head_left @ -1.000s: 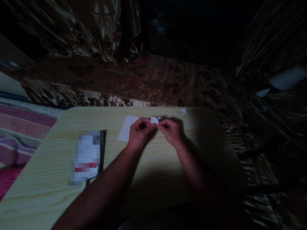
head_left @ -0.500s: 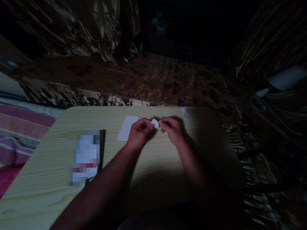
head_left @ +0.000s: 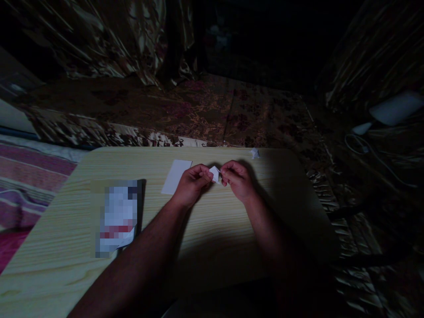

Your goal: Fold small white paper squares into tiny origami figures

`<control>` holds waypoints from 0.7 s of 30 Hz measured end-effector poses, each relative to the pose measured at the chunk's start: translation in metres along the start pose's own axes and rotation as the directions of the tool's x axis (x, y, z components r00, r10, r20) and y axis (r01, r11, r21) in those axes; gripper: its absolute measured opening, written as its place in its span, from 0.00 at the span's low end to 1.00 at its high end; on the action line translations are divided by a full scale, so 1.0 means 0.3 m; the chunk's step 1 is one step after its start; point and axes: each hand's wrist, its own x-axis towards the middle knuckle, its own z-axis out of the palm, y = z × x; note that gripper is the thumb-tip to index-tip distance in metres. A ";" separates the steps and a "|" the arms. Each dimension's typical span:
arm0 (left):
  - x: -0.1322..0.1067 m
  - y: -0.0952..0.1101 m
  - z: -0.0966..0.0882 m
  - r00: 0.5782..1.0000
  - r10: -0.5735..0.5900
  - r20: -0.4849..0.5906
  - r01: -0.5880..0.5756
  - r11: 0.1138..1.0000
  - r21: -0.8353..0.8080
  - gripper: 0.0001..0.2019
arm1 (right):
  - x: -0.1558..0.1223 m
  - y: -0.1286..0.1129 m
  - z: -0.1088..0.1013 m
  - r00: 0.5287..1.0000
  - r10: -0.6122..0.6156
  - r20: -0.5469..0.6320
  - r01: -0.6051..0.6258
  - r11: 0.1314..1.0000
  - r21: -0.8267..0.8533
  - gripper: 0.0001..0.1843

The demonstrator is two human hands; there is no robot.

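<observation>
Over the far middle of the wooden table [head_left: 159,229], a small piece of folded white paper [head_left: 214,174] is pinched in my left hand [head_left: 192,183], between thumb and fingers. My right hand [head_left: 237,179] is closed in a pinch at the paper's right edge; its fingertips hide how much of it they grip. Just left of my left hand lies a flat white stack or sheet of paper [head_left: 175,176], partly covered by that hand. A small folded or crumpled white paper piece [head_left: 255,153] rests near the far edge, beyond my right hand.
A blurred-out flat item [head_left: 119,216], perhaps a screen or packet, lies at the left of the table. A striped cloth [head_left: 26,176] is beside the table's left edge. Behind stands a patterned, fringed cover [head_left: 198,110]. A white object with a cable [head_left: 395,108] is at the right.
The folded paper has turned between my fingers and now shows a flatter, angular face. Both hands stay in nearly the same place. The other things have not moved.
</observation>
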 end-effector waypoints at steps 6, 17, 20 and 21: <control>0.001 -0.005 -0.009 0.997 -0.006 0.071 0.009 0.999 -0.040 0.08 | -0.002 -0.016 -0.004 0.995 0.063 0.073 -0.073 0.988 0.139 0.07; 0.003 -0.004 -0.008 0.999 0.003 0.042 -0.001 0.999 -0.038 0.08 | 0.002 -0.018 -0.003 0.996 0.081 0.047 -0.087 0.983 0.164 0.08; 0.007 -0.005 0.000 0.995 0.046 -0.086 -0.049 0.998 -0.027 0.08 | 0.004 -0.016 -0.005 0.998 0.033 -0.060 -0.027 0.995 0.101 0.07; 0.009 -0.006 0.002 0.988 0.061 -0.141 -0.064 0.998 -0.014 0.09 | 0.004 -0.015 -0.004 0.995 0.013 -0.094 -0.008 0.999 0.054 0.07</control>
